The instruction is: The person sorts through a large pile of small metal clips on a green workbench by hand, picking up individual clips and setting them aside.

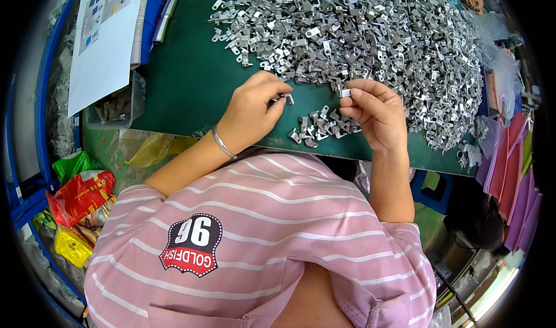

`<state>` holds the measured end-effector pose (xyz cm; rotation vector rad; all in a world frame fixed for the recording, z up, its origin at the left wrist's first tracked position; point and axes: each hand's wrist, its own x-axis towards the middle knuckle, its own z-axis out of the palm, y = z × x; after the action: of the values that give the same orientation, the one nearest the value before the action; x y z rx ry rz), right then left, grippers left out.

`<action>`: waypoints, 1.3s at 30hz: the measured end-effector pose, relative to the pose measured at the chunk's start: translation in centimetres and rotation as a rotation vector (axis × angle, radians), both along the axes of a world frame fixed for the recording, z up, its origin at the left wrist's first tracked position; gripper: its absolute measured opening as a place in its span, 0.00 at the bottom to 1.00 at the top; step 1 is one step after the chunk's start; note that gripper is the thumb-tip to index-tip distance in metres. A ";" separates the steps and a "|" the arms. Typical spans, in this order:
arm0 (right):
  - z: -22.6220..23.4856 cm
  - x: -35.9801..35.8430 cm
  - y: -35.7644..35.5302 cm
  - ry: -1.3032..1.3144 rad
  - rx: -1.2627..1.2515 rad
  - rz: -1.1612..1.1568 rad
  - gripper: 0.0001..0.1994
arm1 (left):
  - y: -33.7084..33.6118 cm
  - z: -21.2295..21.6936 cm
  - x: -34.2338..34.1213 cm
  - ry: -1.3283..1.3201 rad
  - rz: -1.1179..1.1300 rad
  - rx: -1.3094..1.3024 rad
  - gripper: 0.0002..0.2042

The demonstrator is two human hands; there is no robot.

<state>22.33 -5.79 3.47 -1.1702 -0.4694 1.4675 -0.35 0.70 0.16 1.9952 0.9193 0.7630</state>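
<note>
Metal everywhere: a huge pile of small stamped brackets (pixel 370 38) spreads across the green surface (pixel 185 79), and both hands are working at its near edge. The left hand (pixel 252 111) has its fingers (pixel 277 99) curled in, thumb and forefinger pinching one small bracket (pixel 288 99) that just peeks out at the tips. The right hand (pixel 375 112) does the same, fingers pressed together on a second bracket piece (pixel 346 93), held up just above the surface. Between the two hands and a little nearer the body lies a small cluster of sorted pieces (pixel 321 128), apart from the main heap but close to it.

These parts look like thin bent steel, so I'd judge them stiff, light and hard: no give under a pinch and no fear of crushing one. The bare metal is likely smooth and a bit slippery, and stamped edges can be sharp, so a fingertip grip across the flat faces seems the safest hold, rather than on the edges. In the heap they may tangle, so one piece could drag its neighbours along.

A silver bangle (pixel 223 143) sits on the left wrist. Off to the left, a white sheet (pixel 101 44) rests over a clear plastic box (pixel 119 105), and coloured bags (pixel 81 195) lie lower down.
</note>
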 end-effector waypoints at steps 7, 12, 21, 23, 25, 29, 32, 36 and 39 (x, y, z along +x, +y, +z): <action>-0.4 0.4 -0.7 0.158 -0.017 0.023 0.08 | -0.2 0.8 0.4 -0.422 -0.009 -0.991 0.09; -0.7 0.2 -0.8 0.268 -0.009 0.059 0.08 | 0.0 0.5 -0.1 -0.589 -0.053 -1.208 0.10; -0.5 -2.6 -2.2 -0.657 0.124 0.200 0.04 | 0.0 0.6 -0.1 -0.734 -0.051 -1.301 0.09; -0.2 -3.5 -2.0 -1.124 0.407 0.274 0.06 | -0.1 0.5 -0.1 -0.750 -0.047 -1.299 0.08; -0.7 -3.9 -2.1 -1.210 0.537 0.331 0.06 | -0.2 0.7 -0.2 -0.746 -0.032 -1.283 0.08; -0.3 -3.9 -2.3 -1.189 0.535 0.388 0.06 | -0.3 0.9 -0.1 -0.745 -0.030 -1.249 0.08; 0.0 -3.7 -1.9 -1.197 0.550 0.350 0.06 | -0.3 1.0 -0.1 -0.740 -0.025 -1.227 0.08; 0.6 -5.1 -1.4 -1.112 0.447 0.234 0.06 | -0.5 1.2 0.0 -0.727 -0.025 -1.210 0.09; 0.4 -5.7 -1.1 -1.040 0.416 0.174 0.07 | -0.7 1.1 0.0 -0.718 -0.009 -1.188 0.09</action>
<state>16.60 -6.90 3.88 -1.4980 -1.5295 0.7221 -0.31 -0.03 1.27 0.6091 0.6490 0.6131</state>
